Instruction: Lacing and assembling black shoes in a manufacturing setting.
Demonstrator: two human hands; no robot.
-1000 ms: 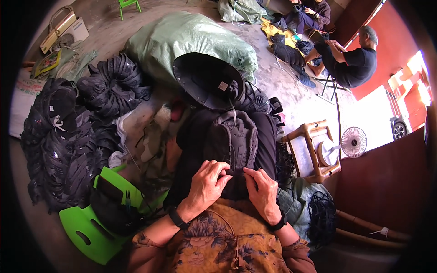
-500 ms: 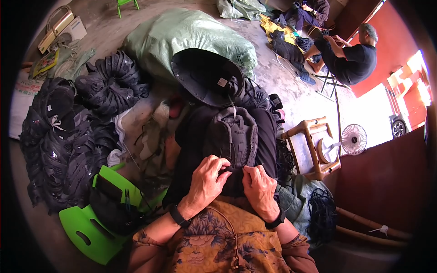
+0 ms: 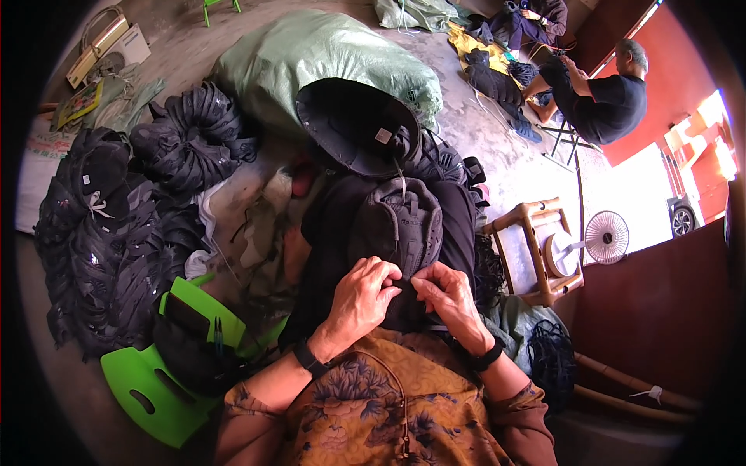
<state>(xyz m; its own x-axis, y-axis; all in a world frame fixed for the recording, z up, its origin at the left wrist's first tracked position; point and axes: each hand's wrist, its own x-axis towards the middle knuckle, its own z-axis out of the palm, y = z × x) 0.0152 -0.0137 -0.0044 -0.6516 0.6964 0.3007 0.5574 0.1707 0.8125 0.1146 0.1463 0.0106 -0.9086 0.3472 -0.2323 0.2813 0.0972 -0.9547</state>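
Across my dark-trousered lap lies a dark grey shoe upper (image 3: 406, 221) with a cord and webbing along its middle. At its near end my left hand (image 3: 364, 299) is closed, thumb and fingers pinching the edge. My right hand (image 3: 452, 301) pinches that same end from the other side, its fingertips close to the left ones. Whether a fine thread runs between the fingers is too small to tell. Beyond the upper sits a black bowl-shaped piece (image 3: 350, 128) with a white label, and a pale cord hangs between the two.
Bundles of black shoe uppers (image 3: 101, 248) are piled at left, beside a green chair (image 3: 148, 396) carrying a dark bag and tweezers (image 3: 218, 334). A large pale green sack (image 3: 326, 58) lies ahead. To the right are a bamboo stool (image 3: 528, 252) and fan (image 3: 606, 237). Two people work farther off.
My right hand has moved left and slightly up, closer to my left hand. The left hand has shifted slightly up and right, and the shoe upper's near end looks drawn in.
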